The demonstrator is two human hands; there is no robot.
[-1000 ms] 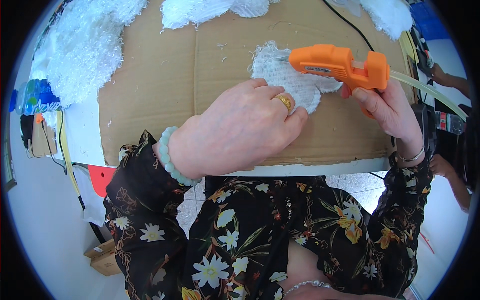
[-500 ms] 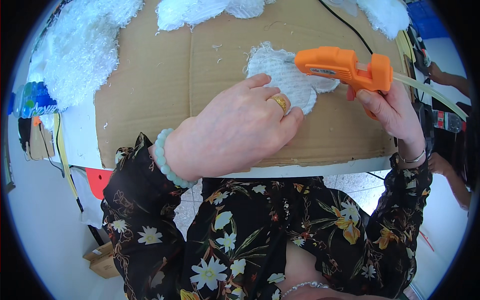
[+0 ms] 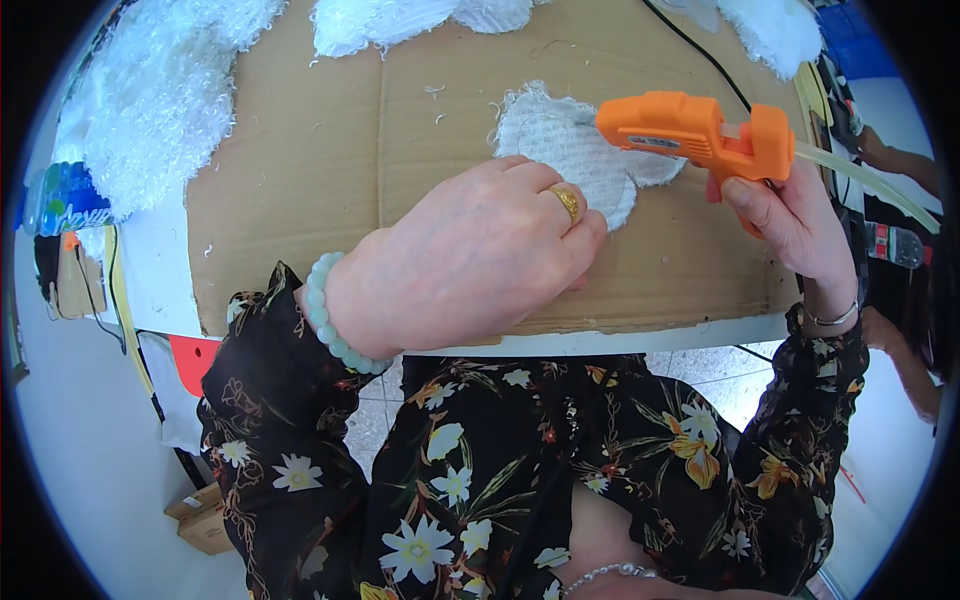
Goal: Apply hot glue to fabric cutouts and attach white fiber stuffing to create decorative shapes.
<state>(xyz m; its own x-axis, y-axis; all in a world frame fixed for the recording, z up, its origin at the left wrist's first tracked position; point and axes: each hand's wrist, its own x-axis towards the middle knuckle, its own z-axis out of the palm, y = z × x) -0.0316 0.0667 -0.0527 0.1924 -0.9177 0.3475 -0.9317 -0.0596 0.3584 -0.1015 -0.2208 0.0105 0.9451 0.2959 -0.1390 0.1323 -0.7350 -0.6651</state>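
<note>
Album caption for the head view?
Right hand holding an orange glue gun over white fabric, left hand at the fabric's edge.

Orange glue gun [image 3: 690, 130] above a lobed white fabric piece [image 3: 575, 150]
The glue gun is nearly level, nozzle end leftward over the fabric, a translucent glue stick [image 3: 870, 178] extending from its rear; the ragged-edged fabric lies on brown cardboard [image 3: 300, 200], partly covered.

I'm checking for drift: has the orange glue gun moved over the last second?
Yes, the orange glue gun has shifted slightly right, farther from the crease in the cardboard.
</note>
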